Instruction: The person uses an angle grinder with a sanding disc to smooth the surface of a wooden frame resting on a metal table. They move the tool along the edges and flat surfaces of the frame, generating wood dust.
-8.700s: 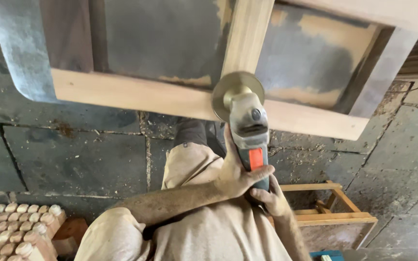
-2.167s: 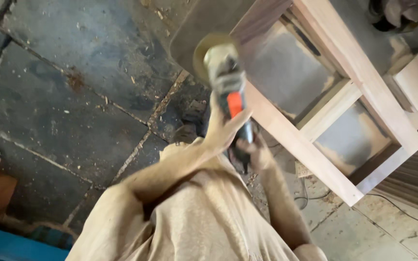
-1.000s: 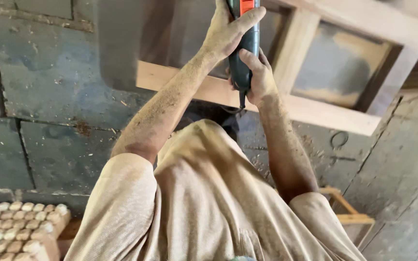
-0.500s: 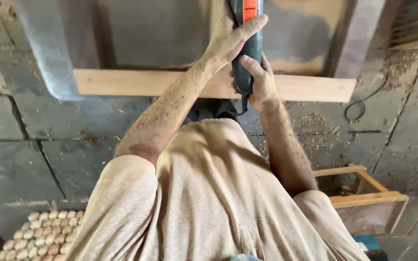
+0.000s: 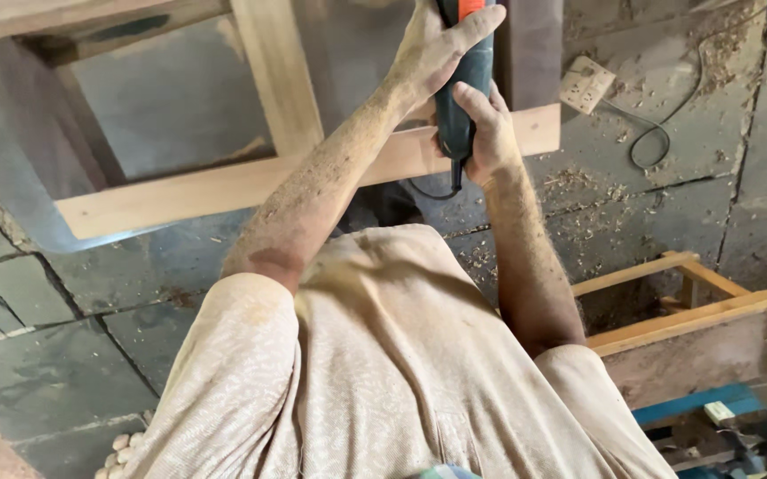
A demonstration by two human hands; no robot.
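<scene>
Floor: grey stone slabs [image 5: 64,372] strewn with sawdust and shavings, filling the view from 6 to 3 o'clock.
Frame: pale wooden frame [image 5: 224,182] with rails and an upright, lying across 9 to 1 o'clock; its near rail runs under my hands.
Shirt: my beige shirt [image 5: 383,372] fills 6 o'clock, dusted with sawdust.
Small frame: a second wooden piece [image 5: 694,341] stands on the floor at 4 o'clock, well apart from my hands.
Cable: a dark cord [image 5: 667,133] loops on the floor at 2 o'clock beside a small pale block [image 5: 586,83].
Left hand: my left hand [image 5: 432,49] at 12 o'clock is wrapped over the grinder's body, thumb stretched across its orange patch, fingers closed round it.
Right hand: my right hand [image 5: 488,133] just below grips the rear end of the handle, fingers curled shut on it.
Grinder: the dark green power grinder [image 5: 465,84] sits upright between both hands at 12 o'clock, over the frame's near rail; its head is cut off by the top edge.
</scene>
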